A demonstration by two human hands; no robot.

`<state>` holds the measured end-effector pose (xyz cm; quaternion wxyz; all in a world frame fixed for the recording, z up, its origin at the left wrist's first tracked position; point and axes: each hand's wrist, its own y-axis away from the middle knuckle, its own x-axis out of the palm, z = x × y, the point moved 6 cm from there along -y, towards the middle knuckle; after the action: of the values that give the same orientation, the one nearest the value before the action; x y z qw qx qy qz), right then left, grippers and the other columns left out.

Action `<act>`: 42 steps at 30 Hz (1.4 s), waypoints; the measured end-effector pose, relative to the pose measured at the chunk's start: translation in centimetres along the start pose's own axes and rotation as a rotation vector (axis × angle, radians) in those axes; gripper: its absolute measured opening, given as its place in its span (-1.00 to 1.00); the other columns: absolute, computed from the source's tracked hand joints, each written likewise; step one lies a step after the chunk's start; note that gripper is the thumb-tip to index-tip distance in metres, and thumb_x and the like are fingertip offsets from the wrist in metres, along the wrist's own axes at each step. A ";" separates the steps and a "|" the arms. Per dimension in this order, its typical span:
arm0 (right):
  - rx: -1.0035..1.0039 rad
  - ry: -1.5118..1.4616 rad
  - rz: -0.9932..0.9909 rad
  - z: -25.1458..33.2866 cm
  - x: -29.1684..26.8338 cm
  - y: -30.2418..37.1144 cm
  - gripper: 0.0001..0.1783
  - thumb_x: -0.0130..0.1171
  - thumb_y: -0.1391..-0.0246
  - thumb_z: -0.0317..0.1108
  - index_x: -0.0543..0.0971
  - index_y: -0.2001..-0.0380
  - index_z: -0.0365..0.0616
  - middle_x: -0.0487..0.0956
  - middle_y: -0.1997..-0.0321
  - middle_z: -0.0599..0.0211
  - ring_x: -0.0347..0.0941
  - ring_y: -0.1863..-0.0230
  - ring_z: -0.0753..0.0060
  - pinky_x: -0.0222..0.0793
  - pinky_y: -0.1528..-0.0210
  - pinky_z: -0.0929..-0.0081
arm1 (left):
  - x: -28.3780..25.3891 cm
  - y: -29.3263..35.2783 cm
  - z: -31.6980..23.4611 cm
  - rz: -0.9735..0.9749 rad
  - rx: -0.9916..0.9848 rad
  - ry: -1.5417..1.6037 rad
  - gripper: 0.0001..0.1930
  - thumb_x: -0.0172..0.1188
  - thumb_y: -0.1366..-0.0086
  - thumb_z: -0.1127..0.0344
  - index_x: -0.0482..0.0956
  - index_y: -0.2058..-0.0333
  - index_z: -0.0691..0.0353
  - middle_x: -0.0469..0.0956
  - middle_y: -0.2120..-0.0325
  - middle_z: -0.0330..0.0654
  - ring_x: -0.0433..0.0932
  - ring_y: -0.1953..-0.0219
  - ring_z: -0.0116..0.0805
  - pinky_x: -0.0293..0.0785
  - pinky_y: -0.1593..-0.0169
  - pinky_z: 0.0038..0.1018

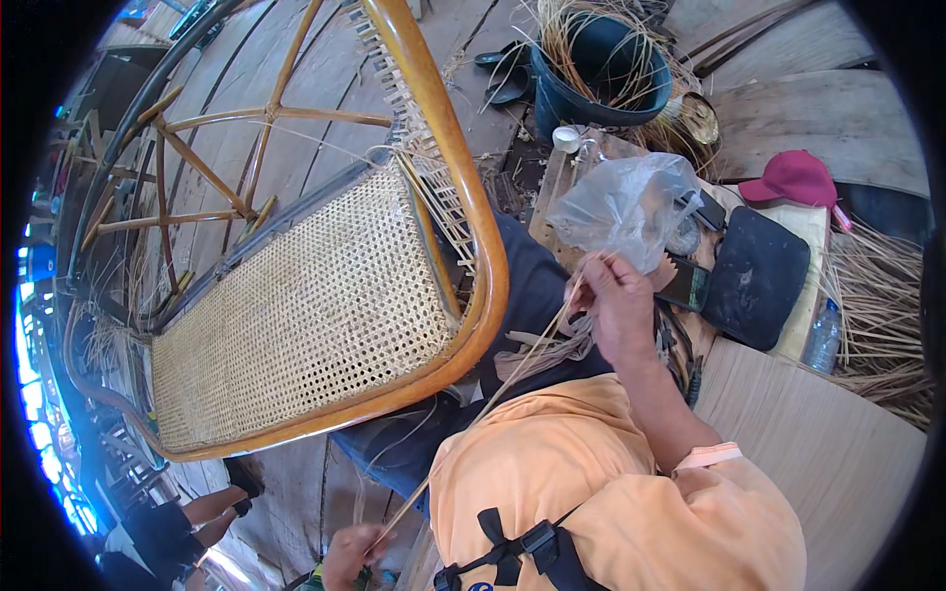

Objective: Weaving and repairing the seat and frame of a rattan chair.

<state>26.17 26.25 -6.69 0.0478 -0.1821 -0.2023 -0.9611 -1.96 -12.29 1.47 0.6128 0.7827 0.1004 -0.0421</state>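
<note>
Pinching rattan strand (475,423) in R hand (616,298) & L hand (352,556), prob. for tautness, w/ cane-webbed frame (305,315) close, likely for reach.

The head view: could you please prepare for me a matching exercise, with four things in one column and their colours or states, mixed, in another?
1. Cane strip
2. Cap
3. Bucket
4. Bottle

A. Dark red
B. Holds loose strands
C. Transparent
D. Runs between left hand and right hand

Pairs: 1-D, 2-A, 3-B, 4-C
</note>
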 end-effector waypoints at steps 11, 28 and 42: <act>-0.198 0.489 0.795 -6.0 13.6 9.5 -0.87 0.17 0.00 -0.39 0.52 0.35 -0.18 0.57 0.39 0.31 0.53 0.34 0.45 0.40 0.30 0.55 | 6.1 -0.5 -15.0 -0.419 0.649 -0.330 -0.67 0.14 -0.12 0.37 0.43 0.12 0.34 0.49 0.28 0.04 0.52 0.31 -0.15 0.43 0.23 -0.37; -0.373 0.515 0.568 -3.7 9.8 6.3 -0.68 0.14 0.01 -0.49 0.48 0.11 -0.18 0.46 0.46 0.39 0.41 0.39 0.52 0.33 0.29 0.56 | 11.9 -8.4 -19.3 0.282 0.418 0.196 -0.74 -0.04 -0.32 0.29 0.46 0.48 0.32 0.46 0.57 -0.29 0.37 0.57 -0.62 0.33 0.45 -0.67; 0.086 0.652 0.293 -5.0 -0.9 5.8 -0.81 0.11 0.01 -0.53 0.52 0.26 -0.26 0.51 0.40 0.31 0.40 0.39 0.56 0.31 0.29 0.63 | -0.9 -22.9 -37.9 -0.620 0.914 -0.143 -0.69 0.11 -0.15 0.12 0.56 0.38 0.30 0.50 0.64 -0.07 0.46 0.56 -0.28 0.37 0.39 -0.42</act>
<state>26.34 18.93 -9.14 0.2548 0.1091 -0.1886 -0.9421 -9.76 29.54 -10.86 0.1751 0.8978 0.2558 -0.3128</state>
